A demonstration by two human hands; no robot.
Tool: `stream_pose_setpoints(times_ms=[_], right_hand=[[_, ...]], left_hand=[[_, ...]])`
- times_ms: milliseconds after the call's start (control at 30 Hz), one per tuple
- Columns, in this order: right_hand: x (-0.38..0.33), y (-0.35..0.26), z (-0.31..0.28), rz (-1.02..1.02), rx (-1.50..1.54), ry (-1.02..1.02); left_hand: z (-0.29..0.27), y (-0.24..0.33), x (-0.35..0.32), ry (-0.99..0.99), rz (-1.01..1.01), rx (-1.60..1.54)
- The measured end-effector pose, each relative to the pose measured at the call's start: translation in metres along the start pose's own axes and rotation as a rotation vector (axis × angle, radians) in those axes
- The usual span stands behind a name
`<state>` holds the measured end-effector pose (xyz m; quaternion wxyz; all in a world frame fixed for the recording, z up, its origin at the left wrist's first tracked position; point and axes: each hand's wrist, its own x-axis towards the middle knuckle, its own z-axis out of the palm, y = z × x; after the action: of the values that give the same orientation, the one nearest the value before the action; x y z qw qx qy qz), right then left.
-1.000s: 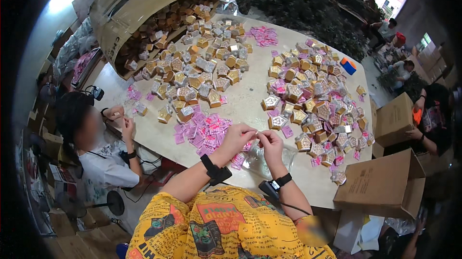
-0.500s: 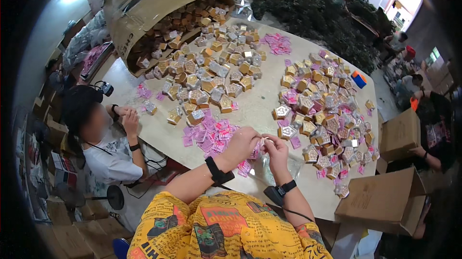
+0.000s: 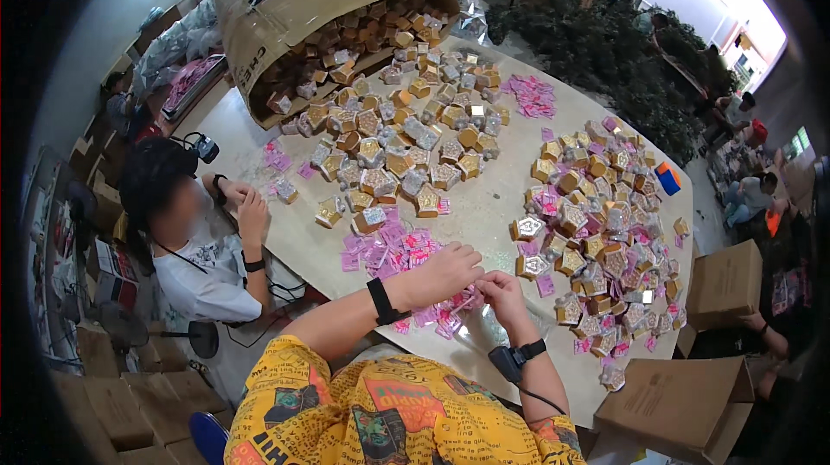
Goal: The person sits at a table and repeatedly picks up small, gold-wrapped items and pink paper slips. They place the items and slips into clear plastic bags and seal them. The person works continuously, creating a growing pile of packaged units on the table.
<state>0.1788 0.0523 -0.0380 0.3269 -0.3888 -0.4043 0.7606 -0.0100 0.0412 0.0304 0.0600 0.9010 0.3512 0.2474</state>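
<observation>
My left hand [image 3: 443, 276] and my right hand [image 3: 504, 296] meet low over the near edge of the table, fingertips pinched close together. A bit of pink shows beneath them, but what the fingers hold is too small to make out. Just beyond my left hand spreads a heap of small pink printed cards [image 3: 391, 243], and more cards lie under the hands. A clear plastic bag [image 3: 501, 328] rests on the table beside my right wrist. Gold-and-silver glittery boxes [image 3: 378, 180], many of them pentagonal, form a pile farther off.
Another heap of such boxes mixed with pink cards [image 3: 596, 240] covers the right side. A big cardboard carton [image 3: 294, 11] lies tipped at the back left, boxes inside. A co-worker [image 3: 203, 249] sits at left. Open cartons [image 3: 670, 400] stand at right; a blue-orange tape roll [image 3: 667, 179] lies far right.
The whole view has shifted, so the table appears farther right and lower. My hands stay together, and my left fingers look more spread across the top than before.
</observation>
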Motion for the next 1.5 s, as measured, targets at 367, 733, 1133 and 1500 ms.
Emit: stream_pose_setpoints(times_ms=[367, 733, 1133, 1500], right_hand=[[0.025, -0.017, 0.012, -0.508, -0.893, 0.037], [0.058, -0.021, 0.013, -0.746, -1.413, -0.015], [0.05, -0.021, 0.006, -0.597, -1.189, 0.168], [0.061, -0.077, 0.023, -0.819, -1.08, 0.149]], left_hand=[[0.039, -0.045, -0.009, -0.09, -0.598, -0.494], [0.065, -0.105, -0.001, -0.341, -1.048, -1.075], [0.108, -0.192, -0.004, -0.128, -0.973, 0.236], [0.021, -0.094, -0.025, 0.278, -0.618, -0.472]])
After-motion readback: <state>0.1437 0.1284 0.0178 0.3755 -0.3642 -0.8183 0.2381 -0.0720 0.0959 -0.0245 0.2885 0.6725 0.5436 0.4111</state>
